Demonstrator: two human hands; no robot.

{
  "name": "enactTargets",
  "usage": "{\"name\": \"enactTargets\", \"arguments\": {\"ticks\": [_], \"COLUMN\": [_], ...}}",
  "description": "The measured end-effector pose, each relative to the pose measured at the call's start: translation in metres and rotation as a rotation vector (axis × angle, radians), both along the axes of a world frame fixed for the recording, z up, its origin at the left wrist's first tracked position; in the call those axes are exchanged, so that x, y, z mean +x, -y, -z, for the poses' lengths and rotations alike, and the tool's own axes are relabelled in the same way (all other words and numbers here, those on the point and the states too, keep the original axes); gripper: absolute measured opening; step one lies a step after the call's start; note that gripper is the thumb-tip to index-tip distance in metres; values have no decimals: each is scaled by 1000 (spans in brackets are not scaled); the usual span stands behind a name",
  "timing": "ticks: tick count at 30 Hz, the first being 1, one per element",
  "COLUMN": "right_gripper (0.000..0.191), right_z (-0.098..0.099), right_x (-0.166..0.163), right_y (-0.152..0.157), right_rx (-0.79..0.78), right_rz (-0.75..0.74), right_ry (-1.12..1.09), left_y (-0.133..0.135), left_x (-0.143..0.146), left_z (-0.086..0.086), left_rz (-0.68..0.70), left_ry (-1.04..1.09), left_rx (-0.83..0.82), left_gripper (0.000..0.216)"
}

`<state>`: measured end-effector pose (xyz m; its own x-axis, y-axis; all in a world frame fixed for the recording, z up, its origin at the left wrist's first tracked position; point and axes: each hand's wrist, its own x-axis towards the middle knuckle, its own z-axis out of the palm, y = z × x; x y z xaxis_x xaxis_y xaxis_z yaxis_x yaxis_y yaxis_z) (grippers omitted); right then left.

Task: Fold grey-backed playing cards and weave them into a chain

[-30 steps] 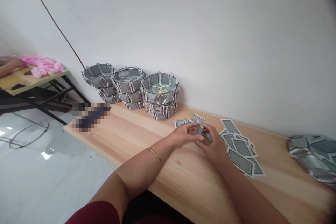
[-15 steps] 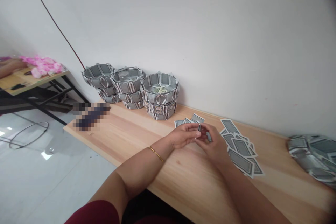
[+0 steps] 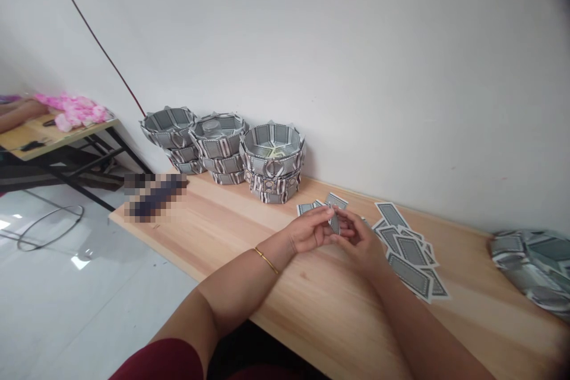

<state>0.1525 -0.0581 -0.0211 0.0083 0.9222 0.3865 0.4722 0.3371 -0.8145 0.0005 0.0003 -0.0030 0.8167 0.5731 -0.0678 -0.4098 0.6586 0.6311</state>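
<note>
Between both hands, above the wooden table [image 3: 222, 222], is a grey patterned playing card [image 3: 333, 222], held tilted and partly covered by fingers. My left hand [image 3: 310, 230] pinches its edge with the thumb on top. From the other side, the fingers of my right hand [image 3: 360, 243] close on the same card. Loose playing cards [image 3: 410, 249] with grey backs and white borders lie overlapping to the right of my right hand. A few more cards [image 3: 336, 200] lie just behind the hands.
Three stacks of bowls made of folded cards, such as the nearest stack [image 3: 272, 157], stand along the wall. Another folded-card piece [image 3: 529, 267] sits at the right. A blurred dark object [image 3: 155, 199] lies at the table's left end. Pink flowers [image 3: 73, 111] rest on another table, beside someone's arm.
The card between my hands has turned, so its grey face now shows where before it was seen nearly edge-on. My hands have stayed in almost the same place.
</note>
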Motion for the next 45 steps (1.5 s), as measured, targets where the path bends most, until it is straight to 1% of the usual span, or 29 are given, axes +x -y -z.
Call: {"name": "enactTargets", "arguments": {"ticks": [3,10,16,21,24,27,29,31,33,35,37,39,42,45], "right_gripper": [48,46,51,50,48,36,25,17,18,22,24,26,28,30], "right_z": [1,0,1,-1,-3,-5,-7,-8,-8,-8,-8,-8,-7,-4], "right_x": [1,2,2,2,-1,-4,-4,-3,0,2,2,2,2,4], "right_y": [0,1,0,0,0,1,2,2,3,3,4,5,5,4], "right_rx": [-32,-71,-50,-49,-11,98,153,146,89,21,-27,-58,-82,-89], "right_rz": [-21,7,-39,-47,-43,19,76,152,237,287,288,268,253,251], "right_ry": [-49,-59,-63,-29,-20,64,127,147,141,129,118,117,122,132], "left_y": [0,-1,-1,-1,-1,1,1,0,-1,-3,-3,-4,-5,-5], "left_x": [0,0,0,-1,0,1,4,6,8,8,7,5,5,6], "left_z": [2,3,3,5,3,1,2,3,6,7,8,8,10,12], "left_rz": [1,26,10,-2,-20,-96,-168,-212,-233,-258,-281,-289,-274,-257], "left_ry": [-1,11,10,19,20,-13,-48,-92,-182,-316,-421,-467,-490,-453], "left_rx": [-15,-18,4,11,13,42,80,149,270,412,506,546,575,560], "left_gripper": [42,43,42,43,42,41,41,43,43,42,42,42,42,42]}}
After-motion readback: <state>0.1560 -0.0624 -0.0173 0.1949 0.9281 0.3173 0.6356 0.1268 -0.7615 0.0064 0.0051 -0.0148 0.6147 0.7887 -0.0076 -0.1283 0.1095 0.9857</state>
